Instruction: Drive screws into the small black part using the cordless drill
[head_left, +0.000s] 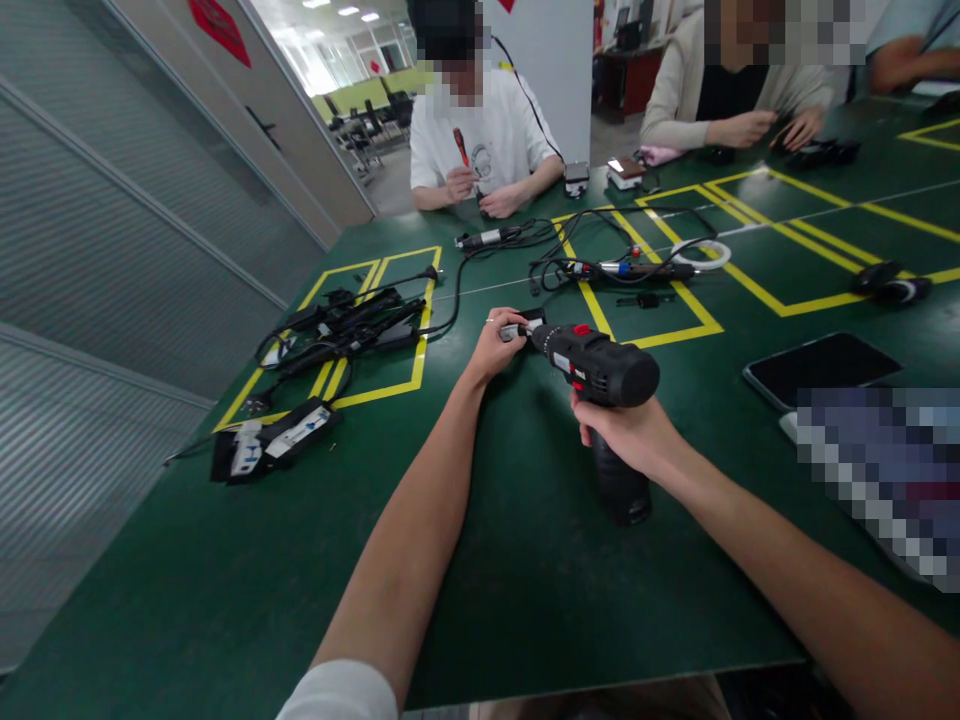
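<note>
My right hand is wrapped round the grip of a black cordless drill with red details. The drill lies almost level, its chuck pointing away and to the left. At its tip, my left hand pinches a small black and silver-grey part just above the green table. The drill's front end meets or nearly meets this part; exact contact is too small to tell. My left fingers hide some of the part, so its kind does not show.
Left of my hands lies a heap of black cabled devices, with black pieces in front. Cabled tools lie beyond. A phone is at the right. Across the green table, a person holds a red screwdriver; others sit further right.
</note>
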